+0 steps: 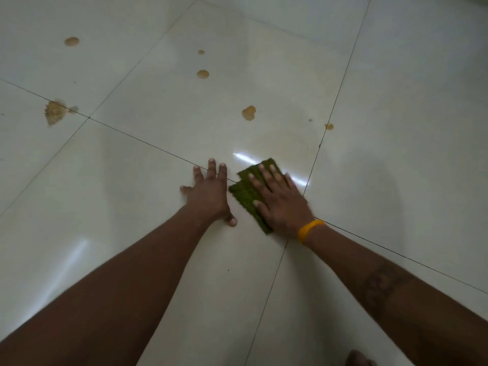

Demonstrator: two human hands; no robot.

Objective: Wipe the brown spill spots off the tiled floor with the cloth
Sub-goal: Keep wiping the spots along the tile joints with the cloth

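The right hand (pixel 280 202), with a yellow band (pixel 309 229) at the wrist, lies flat on a folded, dark green textured cloth (pixel 247 191), fingers (pixel 264 173) spread and pressing it onto the glossy pale tiled floor (pixel 396 128); nothing is pinched. The left hand (pixel 208 192) is braced just beside the cloth, palm down on bare tile, fingers splayed, holding nothing. The cloth sits near the grout crossing, well short of every stain. Remaining brown spill spots: a rounded one (pixel 248 112) nearest the cloth, a small one (pixel 329 126) on the grout line to the right, two (pixel 202 74) farther out, a round one (pixel 71 41) at far left, and a large ragged smear (pixel 56 112) across a joint. Judgement: wiping is early, six marks untouched (tile near the hands looks clean). The cloth's underside and any soiling are hidden under the palm; its lower corner blurs into the wrist; a dark shape at bottom edge is cut off, unidentifiable.
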